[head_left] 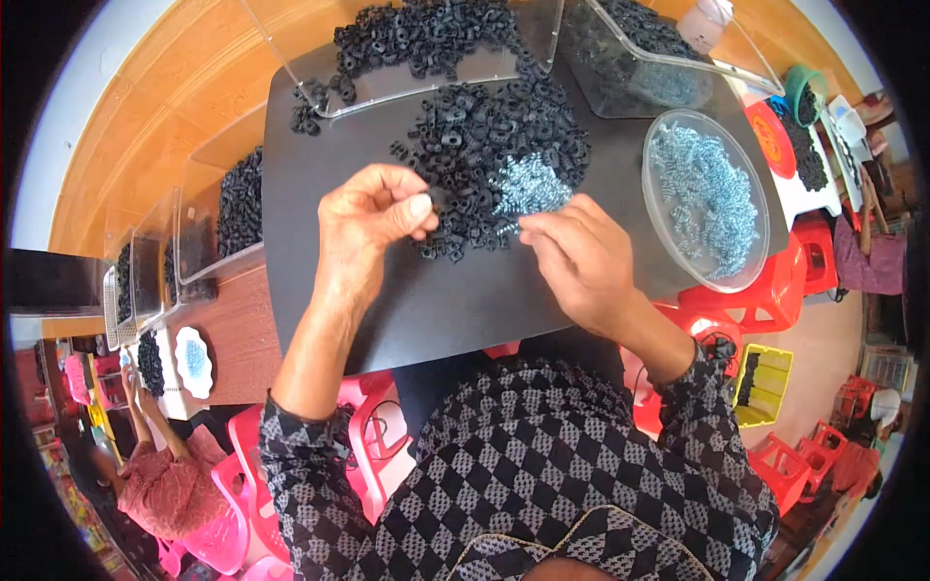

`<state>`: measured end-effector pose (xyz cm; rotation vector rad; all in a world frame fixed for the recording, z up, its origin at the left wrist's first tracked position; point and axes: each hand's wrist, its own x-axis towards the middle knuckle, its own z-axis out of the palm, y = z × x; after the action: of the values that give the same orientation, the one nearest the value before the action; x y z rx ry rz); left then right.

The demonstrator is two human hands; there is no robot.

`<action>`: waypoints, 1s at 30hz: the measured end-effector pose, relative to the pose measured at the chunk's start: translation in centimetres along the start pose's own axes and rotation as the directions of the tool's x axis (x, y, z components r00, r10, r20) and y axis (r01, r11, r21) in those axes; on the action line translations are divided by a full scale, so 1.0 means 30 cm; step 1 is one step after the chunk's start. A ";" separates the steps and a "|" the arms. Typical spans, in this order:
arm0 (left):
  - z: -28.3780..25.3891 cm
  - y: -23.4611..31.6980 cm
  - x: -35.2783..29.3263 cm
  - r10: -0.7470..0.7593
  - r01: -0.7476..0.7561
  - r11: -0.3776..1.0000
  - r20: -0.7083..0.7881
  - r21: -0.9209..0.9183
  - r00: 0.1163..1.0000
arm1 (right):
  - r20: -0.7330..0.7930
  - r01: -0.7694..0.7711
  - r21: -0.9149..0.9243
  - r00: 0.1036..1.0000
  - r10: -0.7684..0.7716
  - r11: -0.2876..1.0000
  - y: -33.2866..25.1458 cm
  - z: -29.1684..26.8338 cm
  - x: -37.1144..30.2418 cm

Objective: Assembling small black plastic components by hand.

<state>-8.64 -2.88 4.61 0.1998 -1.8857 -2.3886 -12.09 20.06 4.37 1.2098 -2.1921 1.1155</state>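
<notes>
My left hand (373, 208) is closed in a pinch at the left edge of a heap of small black plastic parts (455, 136). Whatever lies between its thumb and forefinger is too hidden to make out. On the heap's right side sits a small pile of pale blue metal springs (531, 184). My right hand (586, 257) is just below that pile, thumb and forefinger pressed together. One small spring (508, 229) sticks out leftward from its fingertips. Both hands hover over the dark table (426, 310), a short gap apart.
An oval clear tub (657, 228) of springs stands at the table's right. Clear bins with black parts, one bin (407, 95) among them, line the far edge. Red stools (765, 290) and a yellow crate (765, 387) are at right. Another person (174, 474) works at lower left.
</notes>
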 end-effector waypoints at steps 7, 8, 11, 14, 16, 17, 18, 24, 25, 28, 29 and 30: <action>0.051 -0.028 -0.182 0.154 -0.140 0.974 -0.063 0.180 0.986 | 0.023 -0.106 0.329 0.994 0.104 0.938 -0.092 0.092 0.051; 0.049 -0.042 -0.190 0.226 -0.211 0.948 -0.039 0.237 0.973 | 0.040 -0.135 0.366 0.991 0.130 0.921 -0.102 0.104 0.042; 0.077 -0.056 -0.211 0.264 -0.254 0.963 -0.118 0.095 0.957 | 0.049 -0.257 0.401 0.965 0.259 0.879 -0.141 0.130 0.019; 0.112 -0.064 -0.231 0.126 -0.174 0.968 -0.248 -0.182 0.961 | -0.017 -0.193 0.360 0.977 0.213 0.913 -0.140 0.140 0.006; 0.113 -0.109 -0.235 0.123 -0.193 0.944 -0.257 -0.267 0.959 | -0.030 -0.114 0.296 0.991 0.129 0.948 -0.140 0.141 -0.002; 0.113 -0.123 -0.239 0.103 -0.183 0.931 -0.253 -0.316 0.962 | -0.084 -0.055 0.259 0.993 0.079 0.964 -0.144 0.150 -0.005; 0.116 -0.131 -0.245 0.082 -0.172 0.916 -0.250 -0.363 0.965 | -0.134 0.004 0.221 0.991 0.026 0.975 -0.145 0.157 -0.010; 0.127 -0.163 -0.278 0.101 -0.190 0.939 -0.300 -0.286 0.949 | -0.133 -0.036 0.285 0.988 0.077 0.958 -0.162 0.171 -0.064; 0.128 -0.166 -0.283 0.129 -0.207 0.952 -0.318 -0.227 0.939 | -0.071 -0.128 0.350 0.984 0.163 0.928 -0.169 0.167 -0.072; 0.141 -0.157 -0.304 0.268 -0.284 0.959 -0.352 0.007 0.897 | 0.083 -0.390 0.545 0.906 0.415 0.742 -0.179 0.173 -0.102; 0.146 -0.162 -0.305 0.348 -0.339 0.937 -0.352 0.087 0.869 | 0.114 -0.442 0.547 0.881 0.460 0.711 -0.182 0.176 -0.109; 0.143 -0.162 -0.307 0.342 -0.334 0.939 -0.352 0.084 0.871 | 0.117 -0.448 0.545 0.878 0.464 0.709 -0.178 0.173 -0.111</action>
<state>-0.18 3.79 1.29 0.2657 -1.6201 -1.9440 -5.62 16.01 1.47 0.8281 -2.2803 2.0866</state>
